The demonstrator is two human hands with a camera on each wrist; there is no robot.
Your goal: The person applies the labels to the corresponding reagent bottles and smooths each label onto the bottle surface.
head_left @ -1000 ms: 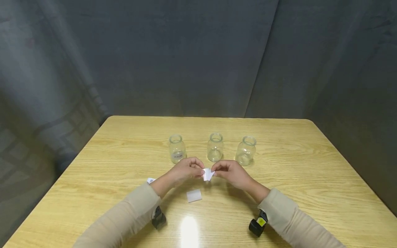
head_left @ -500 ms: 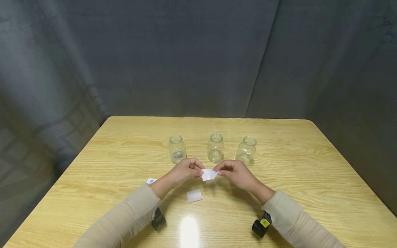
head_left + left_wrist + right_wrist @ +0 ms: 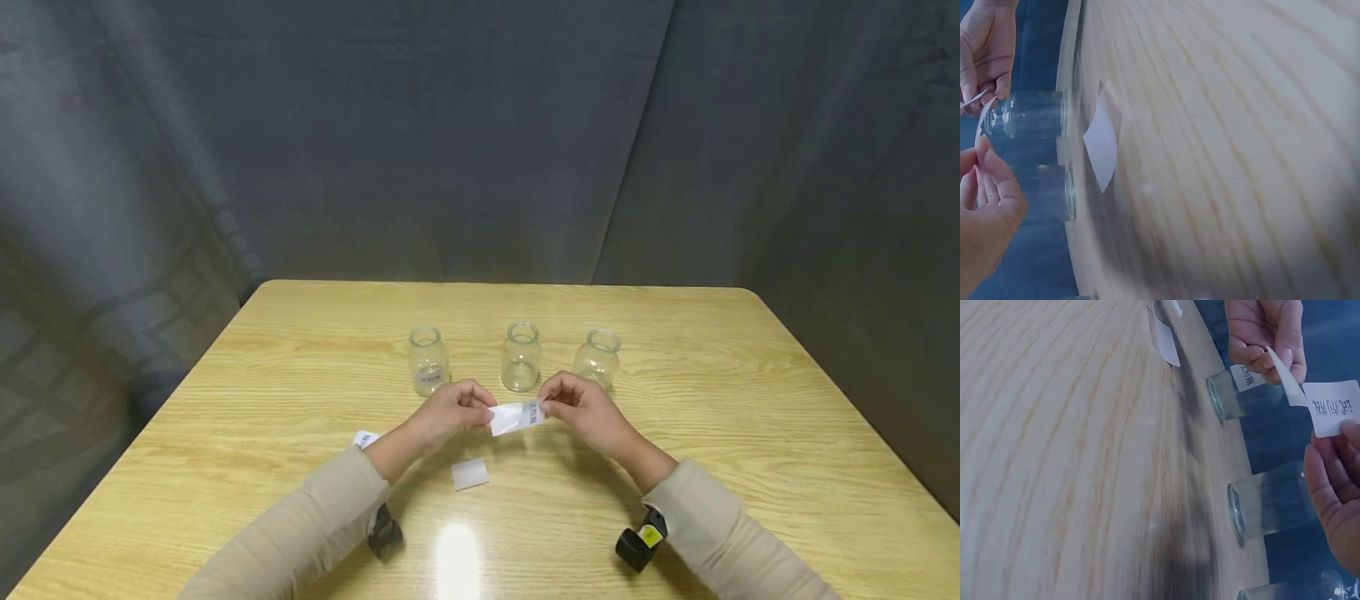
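In the head view my left hand (image 3: 455, 410) pinches a white backing paper (image 3: 506, 418) by its left end. My right hand (image 3: 588, 415) pinches a small printed label (image 3: 533, 413) between thumb and fingers. The right wrist view shows dark characters on the label (image 3: 1335, 407), whose edge meets the bent backing paper (image 3: 1289, 381). Both hands are above the table, in front of three glass jars. The left jar (image 3: 429, 358) carries a printed label low on its front; the middle jar (image 3: 521, 360) and right jar (image 3: 597, 357) show plain glass, the right one partly behind my right hand.
A white piece of paper (image 3: 470, 474) lies on the wooden table (image 3: 315, 333), its ends curling up in the left wrist view. Another printed label (image 3: 365, 438) lies partly hidden by my left wrist. A grey curtain (image 3: 450, 142) hangs behind the table.
My right hand has moved right, away from the left hand. The folded white paper has opened out between them, and the label's printing now shows. The left hand stays almost still.
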